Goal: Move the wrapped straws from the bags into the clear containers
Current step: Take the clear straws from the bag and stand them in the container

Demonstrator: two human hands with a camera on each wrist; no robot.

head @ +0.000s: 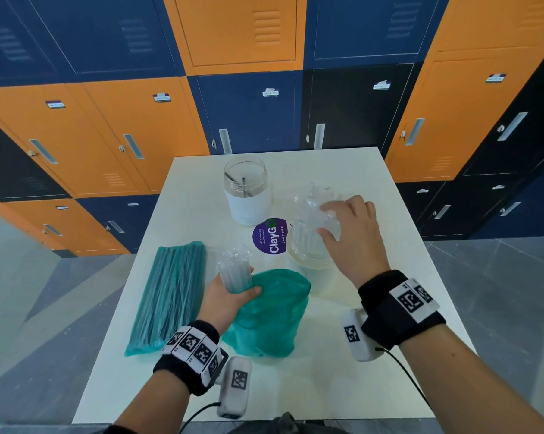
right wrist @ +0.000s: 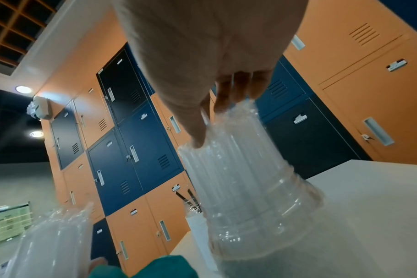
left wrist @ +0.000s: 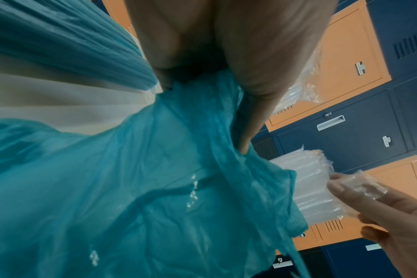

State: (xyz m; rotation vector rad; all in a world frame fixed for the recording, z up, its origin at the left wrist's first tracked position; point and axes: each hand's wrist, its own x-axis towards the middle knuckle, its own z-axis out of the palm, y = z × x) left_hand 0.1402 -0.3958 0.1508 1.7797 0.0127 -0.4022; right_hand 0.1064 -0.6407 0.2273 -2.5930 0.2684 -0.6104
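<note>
White table (head: 374,355) stood in front of orange and blue lockers (head: 133,120). Left hand (head: 230,296) at about 7 o'clock of the table's middle, fingers curled round a bundle of wrapped straws (head: 234,269), held upright just above the mouth of a crumpled teal bag (head: 270,314); thumb (left wrist: 252,120) lay against the bag's edge in the left wrist view. A second teal bag (head: 170,296), flat and full of straws, lay at 9 o'clock, just beside the left hand, apart from the crumpled one.

Right hand (head: 352,233) at about 2 o'clock, fingers (right wrist: 236,90) and thumb wrapped around the top of another bundle of wrapped straws (right wrist: 231,165), whose lower end stood inside a clear jar (head: 308,255); upper half stuck out above the rim. Right wrist view showed the straws upright in the jar (right wrist: 262,216), wrapper crinkled at the top.

A second clear jar (head: 247,189) with a white lower part sat at 12 o'clock, a couple of dark straws (head: 244,183) leaning inside. A purple round sticker (head: 270,236) lay on the table between the two jars. Both wrists wore black bands (head: 396,308) with printed markers.
</note>
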